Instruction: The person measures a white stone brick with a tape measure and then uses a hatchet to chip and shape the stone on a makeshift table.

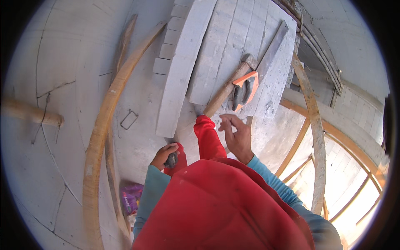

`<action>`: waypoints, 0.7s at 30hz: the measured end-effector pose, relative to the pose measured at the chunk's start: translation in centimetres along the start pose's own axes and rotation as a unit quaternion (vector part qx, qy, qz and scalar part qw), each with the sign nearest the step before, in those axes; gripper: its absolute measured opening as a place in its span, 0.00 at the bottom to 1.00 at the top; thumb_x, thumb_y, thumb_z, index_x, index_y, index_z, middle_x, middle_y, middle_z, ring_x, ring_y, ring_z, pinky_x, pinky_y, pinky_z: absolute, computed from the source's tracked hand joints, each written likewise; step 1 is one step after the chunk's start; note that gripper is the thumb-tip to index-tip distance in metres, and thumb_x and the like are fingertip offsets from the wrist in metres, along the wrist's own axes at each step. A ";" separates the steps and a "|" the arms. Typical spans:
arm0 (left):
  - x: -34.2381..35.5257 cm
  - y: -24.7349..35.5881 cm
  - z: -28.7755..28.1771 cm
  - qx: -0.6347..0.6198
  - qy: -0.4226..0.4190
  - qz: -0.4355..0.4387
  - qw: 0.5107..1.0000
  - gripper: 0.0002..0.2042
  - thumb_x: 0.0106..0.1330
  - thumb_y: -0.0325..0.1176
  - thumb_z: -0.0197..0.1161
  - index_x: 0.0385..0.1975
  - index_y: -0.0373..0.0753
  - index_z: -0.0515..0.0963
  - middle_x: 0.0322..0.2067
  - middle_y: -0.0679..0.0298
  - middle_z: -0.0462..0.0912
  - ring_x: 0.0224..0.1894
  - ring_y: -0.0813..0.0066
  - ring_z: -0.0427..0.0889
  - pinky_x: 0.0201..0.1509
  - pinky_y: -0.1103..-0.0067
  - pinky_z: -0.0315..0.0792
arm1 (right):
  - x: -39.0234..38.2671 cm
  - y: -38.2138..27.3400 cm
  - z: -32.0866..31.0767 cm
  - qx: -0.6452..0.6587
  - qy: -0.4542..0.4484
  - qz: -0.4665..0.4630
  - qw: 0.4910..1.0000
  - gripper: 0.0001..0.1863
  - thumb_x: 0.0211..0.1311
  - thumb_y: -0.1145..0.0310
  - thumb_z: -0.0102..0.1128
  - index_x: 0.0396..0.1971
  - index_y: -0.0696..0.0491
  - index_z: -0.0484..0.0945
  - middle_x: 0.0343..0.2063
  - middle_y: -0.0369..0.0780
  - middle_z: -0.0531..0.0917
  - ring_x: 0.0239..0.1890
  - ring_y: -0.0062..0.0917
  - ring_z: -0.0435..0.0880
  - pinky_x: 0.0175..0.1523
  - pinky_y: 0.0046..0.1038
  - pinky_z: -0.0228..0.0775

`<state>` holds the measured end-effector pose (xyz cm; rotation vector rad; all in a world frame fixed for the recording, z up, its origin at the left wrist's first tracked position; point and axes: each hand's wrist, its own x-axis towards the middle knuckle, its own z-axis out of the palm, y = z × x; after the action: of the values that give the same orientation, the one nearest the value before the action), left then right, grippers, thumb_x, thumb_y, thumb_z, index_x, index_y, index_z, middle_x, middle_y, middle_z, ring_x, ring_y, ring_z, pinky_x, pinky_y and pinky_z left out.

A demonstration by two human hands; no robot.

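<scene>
The wall (62, 62) rose well to the left of your left hand (165, 155), while the pale blocks (237, 33) lay side by side ahead of both hands. Your red garment (221, 200) spread behind and between them. One plank (100, 137) ran past your left hand on its outer side, and another (316, 137) stood well out to the right of your right hand (238, 136). Beyond that hand, the saw (271, 48) rested on the blocks, its orange and black grip toward you; the hammer (230, 86) lay just left of it, head away, handle end near your fingers. Your right fingers were bent inward; whether their tips met, I couldn't tell. A purple bag (131, 196) sat behind and left of your left hand. That hand was curled around a dark thing (171, 159), which showed at its inner side, and a bent wire (133, 122) hung ahead and to its left.
</scene>
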<state>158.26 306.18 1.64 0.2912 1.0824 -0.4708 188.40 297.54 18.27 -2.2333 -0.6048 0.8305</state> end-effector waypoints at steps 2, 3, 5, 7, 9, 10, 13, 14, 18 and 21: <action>-1.1 0.5 1.0 0.087 0.001 -0.011 0.996 0.31 0.69 0.41 0.69 0.66 0.28 0.69 0.38 0.61 0.84 0.43 0.76 0.81 0.49 0.80 0.72 | -6.6 2.4 0.2 -0.042 -0.049 0.109 0.992 0.13 0.70 0.73 0.57 0.50 0.60 0.82 0.33 0.46 0.89 0.39 0.32 0.90 0.47 0.33 0.80; -1.5 0.7 0.9 0.116 0.001 -0.009 0.993 0.31 0.68 0.41 0.69 0.66 0.28 0.69 0.39 0.61 0.84 0.43 0.76 0.81 0.49 0.80 0.73 | -9.6 3.6 0.8 -0.029 -0.038 0.119 0.992 0.13 0.70 0.72 0.58 0.50 0.59 0.82 0.34 0.46 0.89 0.39 0.35 0.90 0.49 0.34 0.80; -1.9 0.3 0.6 0.170 -0.007 -0.007 0.985 0.32 0.67 0.40 0.70 0.65 0.28 0.69 0.40 0.60 0.84 0.43 0.75 0.82 0.48 0.79 0.74 | -15.2 5.1 2.1 -0.008 -0.018 0.140 0.990 0.13 0.68 0.71 0.58 0.49 0.58 0.83 0.38 0.48 0.89 0.40 0.41 0.89 0.51 0.37 0.80; -2.5 0.2 0.3 0.198 -0.003 -0.035 0.980 0.33 0.65 0.38 0.72 0.67 0.29 0.69 0.42 0.60 0.84 0.44 0.74 0.82 0.50 0.78 0.74 | -19.2 5.5 2.7 0.040 -0.020 0.193 0.980 0.14 0.67 0.71 0.59 0.50 0.59 0.82 0.40 0.48 0.89 0.43 0.42 0.89 0.54 0.37 0.79; -3.2 0.2 0.5 0.234 0.012 -0.053 0.971 0.33 0.64 0.37 0.72 0.67 0.31 0.69 0.44 0.60 0.84 0.44 0.74 0.82 0.50 0.77 0.75 | -22.0 5.7 3.0 0.075 -0.016 0.251 0.965 0.15 0.67 0.70 0.59 0.50 0.59 0.82 0.41 0.49 0.89 0.45 0.42 0.89 0.55 0.36 0.79; -3.3 0.0 0.3 0.249 0.016 -0.062 0.966 0.33 0.63 0.36 0.73 0.68 0.32 0.69 0.44 0.60 0.83 0.44 0.74 0.82 0.50 0.77 0.75 | -23.2 5.4 3.0 0.085 -0.015 0.284 0.955 0.15 0.66 0.70 0.59 0.49 0.60 0.82 0.41 0.49 0.89 0.45 0.42 0.89 0.55 0.36 0.79; -3.2 -1.2 1.3 0.310 0.017 -0.084 0.947 0.33 0.62 0.34 0.73 0.68 0.34 0.69 0.45 0.61 0.82 0.43 0.74 0.82 0.48 0.76 0.77 | -29.4 9.2 4.9 0.156 0.011 0.326 0.932 0.15 0.66 0.70 0.59 0.49 0.61 0.82 0.41 0.50 0.89 0.45 0.42 0.90 0.55 0.37 0.80; -3.4 -1.2 2.5 0.341 0.016 -0.084 0.936 0.33 0.62 0.33 0.73 0.68 0.35 0.69 0.45 0.62 0.82 0.43 0.74 0.82 0.47 0.76 0.77 | -31.6 10.8 5.9 0.186 0.022 0.328 0.926 0.15 0.65 0.69 0.59 0.48 0.61 0.82 0.41 0.51 0.89 0.45 0.42 0.90 0.55 0.37 0.80; -3.9 -3.5 5.5 0.370 0.015 -0.095 0.924 0.33 0.62 0.31 0.72 0.68 0.36 0.69 0.43 0.63 0.81 0.40 0.75 0.81 0.43 0.77 0.77 | -39.2 13.1 7.9 0.154 0.084 0.411 0.895 0.16 0.63 0.67 0.61 0.47 0.59 0.83 0.39 0.52 0.89 0.44 0.42 0.90 0.53 0.37 0.81; -3.3 -6.7 5.2 0.319 -0.015 -0.097 0.943 0.33 0.62 0.29 0.72 0.68 0.37 0.69 0.41 0.63 0.80 0.38 0.76 0.81 0.41 0.78 0.77 | -48.3 17.8 12.1 0.172 0.093 0.463 0.865 0.16 0.62 0.67 0.61 0.47 0.59 0.84 0.38 0.52 0.89 0.43 0.42 0.90 0.52 0.38 0.81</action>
<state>157.62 298.76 6.95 0.7471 0.9070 -1.0016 149.89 261.35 17.29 -2.1641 0.7438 1.0300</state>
